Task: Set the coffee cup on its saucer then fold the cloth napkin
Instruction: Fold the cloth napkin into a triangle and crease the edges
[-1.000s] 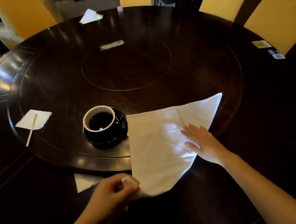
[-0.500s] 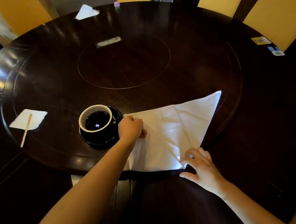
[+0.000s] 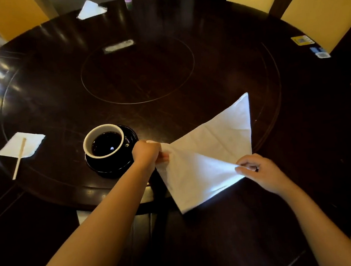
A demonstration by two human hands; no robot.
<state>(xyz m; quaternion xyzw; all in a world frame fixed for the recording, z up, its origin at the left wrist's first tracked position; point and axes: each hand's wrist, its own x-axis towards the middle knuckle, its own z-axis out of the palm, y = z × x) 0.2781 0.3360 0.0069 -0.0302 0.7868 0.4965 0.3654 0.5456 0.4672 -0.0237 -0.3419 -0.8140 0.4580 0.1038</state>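
A dark coffee cup (image 3: 103, 142) with a white inside, full of coffee, stands on its black saucer (image 3: 130, 135) on the raised turntable. Right of it lies the white cloth napkin (image 3: 210, 151), folded into a kite-like shape with one tip pointing far right and another toward me. My left hand (image 3: 147, 153) pinches the napkin's left corner beside the saucer. At the napkin's right edge, my right hand (image 3: 259, 170) grips the cloth between thumb and fingers.
A paper napkin (image 3: 29, 140) with a wooden stirrer (image 3: 19, 158) lies at the left of the turntable (image 3: 143, 76). Another white napkin (image 3: 91, 10) and a small bottle (image 3: 128, 1) sit at the far edge. Yellow chairs (image 3: 319, 7) ring the table; stickers (image 3: 303, 40) lie at the right.
My left hand carried the near corner up to the left corner by the saucer. The right hand slid off the cloth's middle to its right edge and gripped it, lifting the fold.
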